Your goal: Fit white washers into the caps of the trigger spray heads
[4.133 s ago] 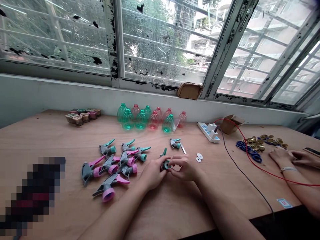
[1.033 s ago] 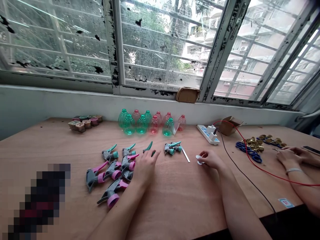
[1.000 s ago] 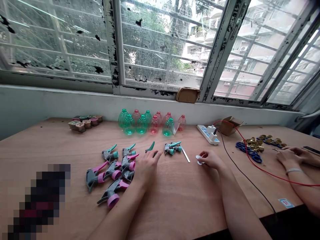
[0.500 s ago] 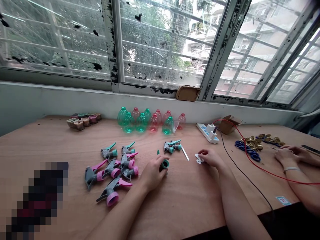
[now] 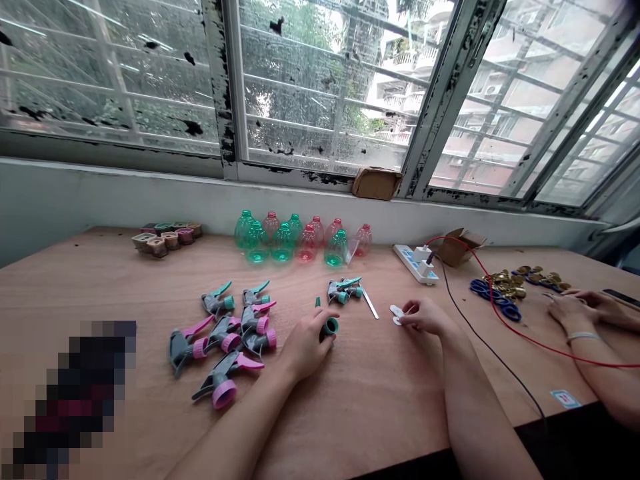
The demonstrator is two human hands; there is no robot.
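Note:
My left hand [image 5: 309, 343] is closed around a spray trigger head with a green collar [image 5: 331, 326], its open end facing up toward me. My right hand [image 5: 424, 316] has its fingertips pinched at the edge of a small white disc [image 5: 399, 321]. Another white disc [image 5: 396, 311] lies against it on the table. Left of my left hand lie several grey trigger heads with pink collars [image 5: 225, 393] and two with green collars [image 5: 229, 303]. Beyond my hands sit more green-collared trigger heads [image 5: 343, 291], beside metal tweezers [image 5: 370, 301].
Green bottles [image 5: 257, 247] and red bottles [image 5: 307, 247] stand along the wall. A power strip [image 5: 416, 265] trails a red cable [image 5: 520, 337] and a dark cable across the right side. Further right, another person's hands [image 5: 570, 313] are near blue-and-gold pieces [image 5: 500, 293].
My right hand's fingertips have shifted slightly on the white discs, and the discs lie a little differently. My left hand keeps the trigger head in nearly the same place.

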